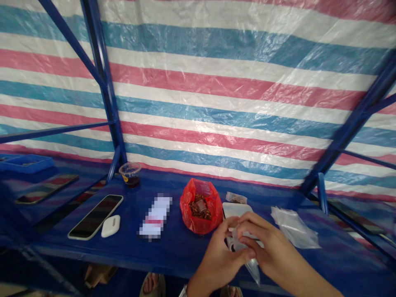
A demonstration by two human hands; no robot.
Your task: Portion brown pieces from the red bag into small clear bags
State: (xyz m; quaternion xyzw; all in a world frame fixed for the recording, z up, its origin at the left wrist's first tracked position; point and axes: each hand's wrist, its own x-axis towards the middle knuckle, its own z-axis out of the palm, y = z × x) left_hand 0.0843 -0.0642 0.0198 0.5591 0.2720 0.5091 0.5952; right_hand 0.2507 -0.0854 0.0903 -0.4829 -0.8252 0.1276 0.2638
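Observation:
A small clear plastic bag point(253, 270) is pinched between my left hand point(218, 253) and my right hand point(266, 239), its corner pointing down past the shelf's front edge. Both sets of fingers are closed on its upper part; whether anything is inside cannot be seen. Just behind my hands lies a flat white device point(237, 209), partly covered by them. To the left of it sits an open red plastic bag point(187, 212) holding many small brown pieces point(198, 205). A small filled clear packet point(236, 198) rests behind the white device.
Flat clear bags point(297, 229) lie on the right of the blue shelf point(173, 255). Leftward are a blurred-out bright screen point(156, 216), a white case point(110, 226), a phone point(95, 216) and a cup of dark liquid point(131, 177). Blue posts point(107, 90) and striped sheeting point(216, 103) stand behind.

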